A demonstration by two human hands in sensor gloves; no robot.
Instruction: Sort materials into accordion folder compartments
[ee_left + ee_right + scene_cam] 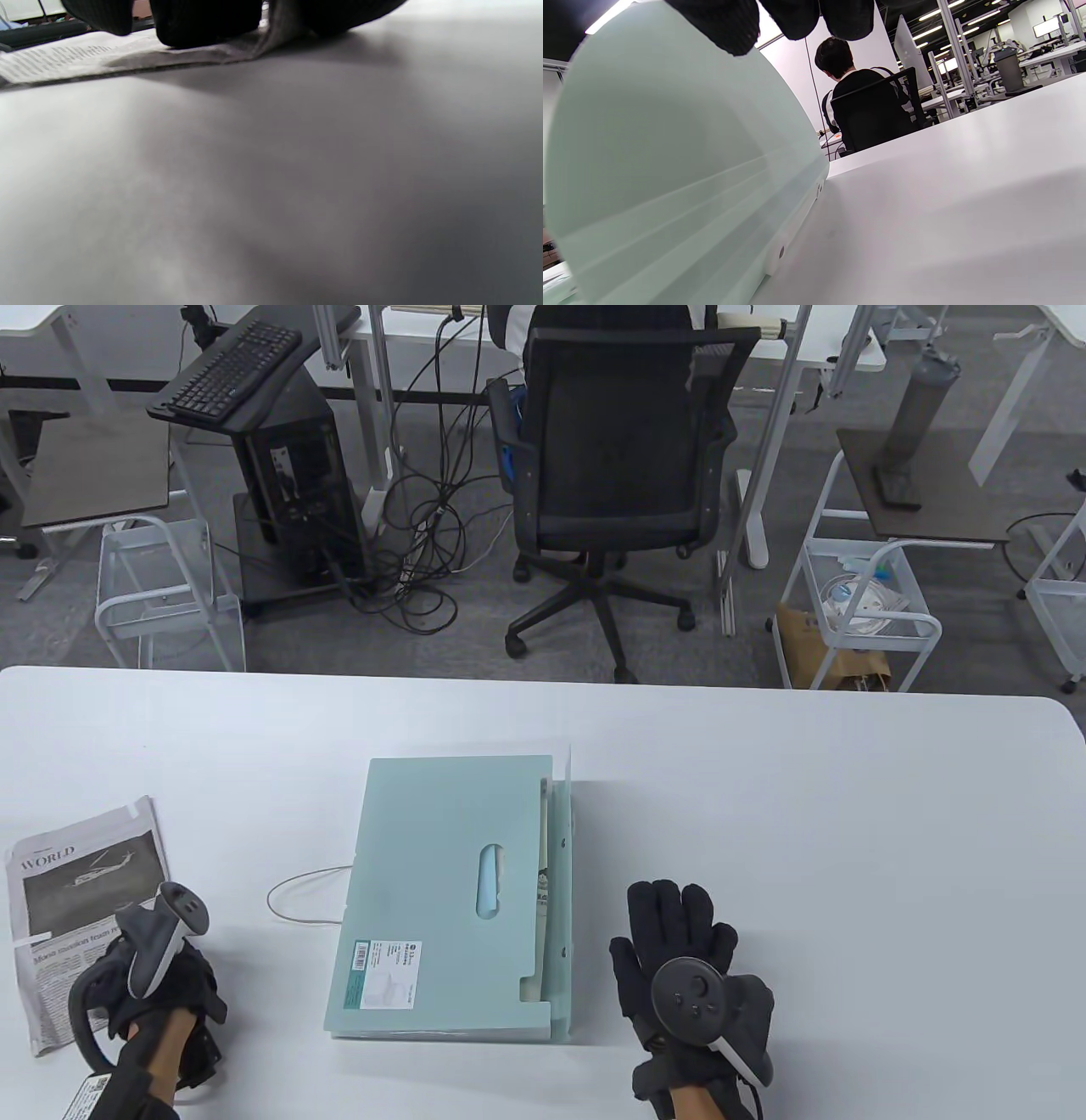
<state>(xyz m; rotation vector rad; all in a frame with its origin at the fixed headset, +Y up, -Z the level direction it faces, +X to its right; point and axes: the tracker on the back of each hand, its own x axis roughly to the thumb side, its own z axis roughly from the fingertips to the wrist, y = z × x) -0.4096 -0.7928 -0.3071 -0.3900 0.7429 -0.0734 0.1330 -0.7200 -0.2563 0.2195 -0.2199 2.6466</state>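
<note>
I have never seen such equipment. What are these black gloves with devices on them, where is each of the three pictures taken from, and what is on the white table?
These are a person's hands in sensor gloves, each with a tracker strapped on its back. One camera looks down at the table; the other two sit on the wrists, low and close. On the table lies a pale green accordion folder, flat, and a newspaper at the left. The left hand rests on the newspaper's lower edge; whether it grips is unclear. The right hand lies flat and open beside the folder, holding nothing.
</note>
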